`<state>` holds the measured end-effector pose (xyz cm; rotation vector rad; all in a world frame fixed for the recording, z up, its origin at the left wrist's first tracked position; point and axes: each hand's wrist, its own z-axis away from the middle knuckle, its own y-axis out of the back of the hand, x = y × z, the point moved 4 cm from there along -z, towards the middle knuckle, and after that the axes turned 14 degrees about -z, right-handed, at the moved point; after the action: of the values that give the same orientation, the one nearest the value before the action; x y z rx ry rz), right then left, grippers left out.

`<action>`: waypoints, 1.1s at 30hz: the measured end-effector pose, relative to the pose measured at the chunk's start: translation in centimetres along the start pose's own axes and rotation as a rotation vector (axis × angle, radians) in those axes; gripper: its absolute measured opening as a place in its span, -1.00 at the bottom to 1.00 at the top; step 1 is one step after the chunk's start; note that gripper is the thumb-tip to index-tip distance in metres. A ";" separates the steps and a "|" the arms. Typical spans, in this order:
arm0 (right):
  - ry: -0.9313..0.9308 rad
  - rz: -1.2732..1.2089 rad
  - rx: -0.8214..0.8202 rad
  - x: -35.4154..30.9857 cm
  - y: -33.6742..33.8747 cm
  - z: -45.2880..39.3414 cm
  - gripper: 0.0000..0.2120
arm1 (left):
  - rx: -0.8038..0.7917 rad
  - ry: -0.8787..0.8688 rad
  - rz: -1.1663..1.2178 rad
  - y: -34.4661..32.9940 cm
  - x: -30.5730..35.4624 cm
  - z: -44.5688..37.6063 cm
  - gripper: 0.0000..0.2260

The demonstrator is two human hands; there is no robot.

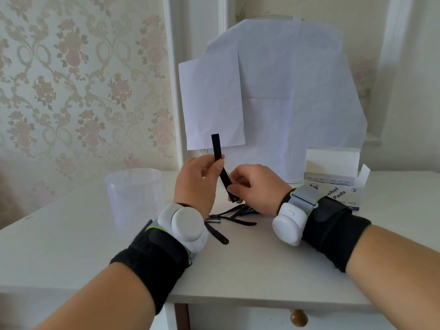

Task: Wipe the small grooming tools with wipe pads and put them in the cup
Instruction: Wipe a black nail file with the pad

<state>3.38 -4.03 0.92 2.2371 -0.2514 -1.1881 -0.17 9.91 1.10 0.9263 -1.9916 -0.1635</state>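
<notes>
My left hand (196, 181) pinches a long flat black grooming tool (217, 148) near its middle and holds it nearly upright above the table. My right hand (256, 186) grips the tool's lower end, and a bit of white wipe pad shows between its fingers. A pile of several other black tools (232, 216) lies on the table just below both hands. One more black tool (220, 236) sticks out beside my left wrist. The clear plastic cup (134, 196) stands upright to the left of my left hand.
An open box of alcohol pads (338, 184) sits at the right back of the white table (262, 270). White paper sheets (273, 91) cover something standing behind the hands. The table's front edge and a drawer knob (298, 317) are close below.
</notes>
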 end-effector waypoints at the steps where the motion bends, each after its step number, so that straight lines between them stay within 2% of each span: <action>1: 0.002 -0.011 0.003 0.0 0.0 0.0 -0.96 | 0.000 0.012 0.037 -0.1 -0.2 -0.1 -0.81; 6: 0.006 -0.056 0.013 -0.1 -0.1 0.1 -0.95 | -0.004 0.059 0.189 0.0 -0.2 0.0 -0.86; 16: 0.016 -0.172 0.031 -0.2 -0.1 0.2 -0.93 | -0.001 0.072 0.407 0.2 -0.2 0.0 -0.83; 22: 0.001 -0.167 0.037 0.1 0.0 0.2 -0.89 | -0.041 0.082 0.338 -0.1 -0.3 0.1 -0.89; 26: -0.020 -0.225 0.050 0.3 -0.1 0.3 -0.94 | -0.091 0.079 0.225 -0.6 -0.5 0.1 -0.80; 30: -0.021 -0.309 0.048 0.1 0.0 0.5 -0.92 | -0.022 0.091 0.243 0.0 -0.6 0.1 -0.86; 33: 0.026 -0.329 0.159 0.1 0.7 0.3 -0.89 | 0.020 0.133 0.259 0.1 -0.8 -0.1 -0.85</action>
<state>3.27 -4.75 1.11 2.4997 0.0374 -1.3455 0.03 10.53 0.66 0.6660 -1.9708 0.0623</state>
